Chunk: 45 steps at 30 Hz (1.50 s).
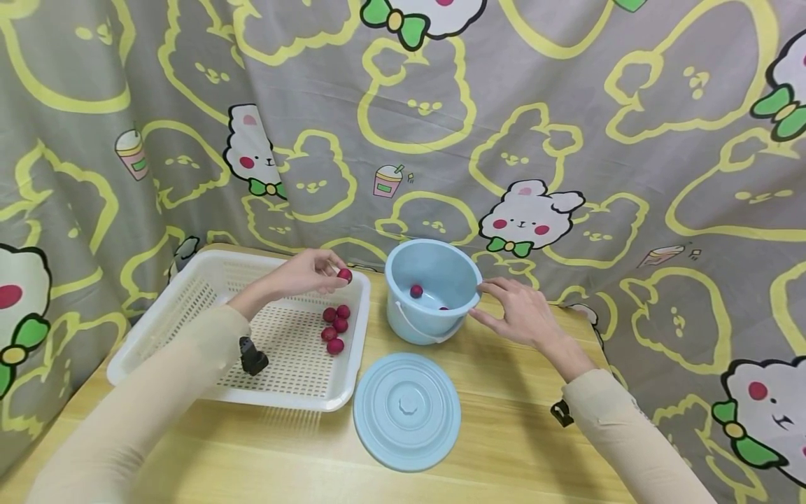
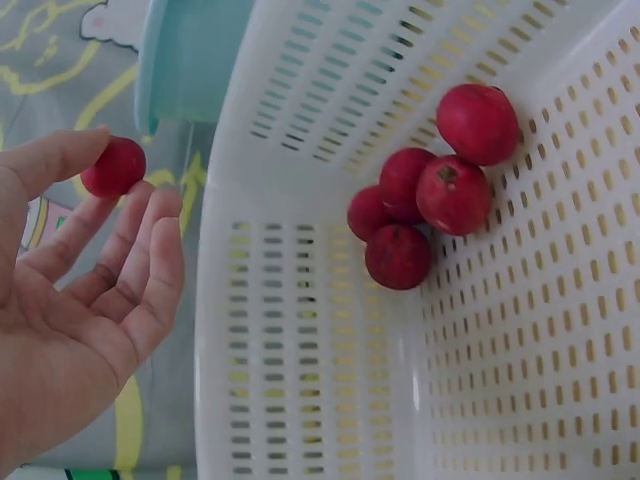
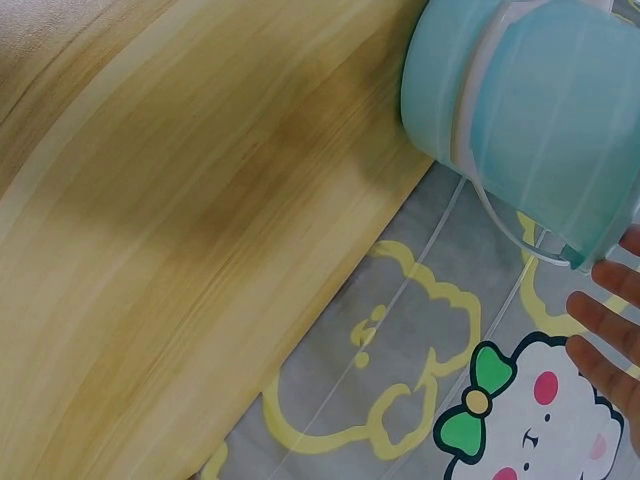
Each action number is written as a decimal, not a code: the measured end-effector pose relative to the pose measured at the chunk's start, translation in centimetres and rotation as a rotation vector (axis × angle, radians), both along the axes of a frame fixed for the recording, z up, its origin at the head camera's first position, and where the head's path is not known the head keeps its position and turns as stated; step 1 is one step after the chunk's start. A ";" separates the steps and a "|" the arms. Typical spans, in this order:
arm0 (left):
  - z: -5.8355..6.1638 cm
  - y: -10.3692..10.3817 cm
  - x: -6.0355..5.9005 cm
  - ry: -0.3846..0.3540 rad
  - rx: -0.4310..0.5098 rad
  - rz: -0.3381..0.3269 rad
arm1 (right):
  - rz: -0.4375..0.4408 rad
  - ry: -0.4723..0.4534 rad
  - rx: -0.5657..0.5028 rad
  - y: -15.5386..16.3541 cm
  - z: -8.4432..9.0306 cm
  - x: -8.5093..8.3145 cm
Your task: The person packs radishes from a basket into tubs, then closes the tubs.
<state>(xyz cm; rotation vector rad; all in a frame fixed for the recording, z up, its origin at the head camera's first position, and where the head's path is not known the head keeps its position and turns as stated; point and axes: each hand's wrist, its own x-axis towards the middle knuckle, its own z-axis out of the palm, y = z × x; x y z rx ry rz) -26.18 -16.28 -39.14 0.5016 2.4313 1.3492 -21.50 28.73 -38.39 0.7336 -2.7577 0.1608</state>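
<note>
- Round blue lid (image 1: 406, 410) lies flat on the counter (image 1: 504, 434) nearest you, off the bucket, just in front of it and beside the basket's near right corner.
- White slotted basket (image 1: 189, 308) sits left on the counter; a cluster of red fruits (image 1: 336, 327) lies in it against the right wall. Wrist view shows five of them touching each other (image 2: 430, 205).
- Blue bucket (image 1: 434, 290) stands upright right of the basket, handle down at the front. One red fruit inside (image 1: 416, 290), a second one barely showing lower down.
- Your left hand (image 1: 308, 273) is over the basket's far right corner, thumb and fingertips pinching one red fruit (image 1: 344, 275); the other fingers loosely spread. The pinched fruit is held in the air between basket and bucket rim.
- Your right hand (image 1: 519, 311) is open, fingers straight and slightly spread, tips at the bucket's right rim; holding nothing. Cannot tell whether they actually touch it.
- Cartoon-print curtain (image 1: 567, 140) hangs behind everything.
</note>
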 end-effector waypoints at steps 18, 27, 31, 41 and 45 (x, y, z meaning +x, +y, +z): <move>2.4 4.6 -0.4 0.058 0.076 -0.031 | -0.005 -0.006 0.004 0.0 -0.3 0.0; 3.5 7.1 -1.0 0.057 0.127 -0.051 | -0.010 -0.007 0.007 -0.1 -0.2 0.0; 3.8 8.0 -1.4 0.055 0.117 -0.047 | -0.008 -0.009 0.004 -0.1 -0.2 0.1; 4.7 10.2 -2.2 0.060 0.117 -0.059 | -0.002 0.018 0.013 -0.1 -0.1 0.0; 4.9 10.9 -2.6 0.059 0.119 -0.045 | -0.004 0.014 0.013 -0.2 0.0 0.0</move>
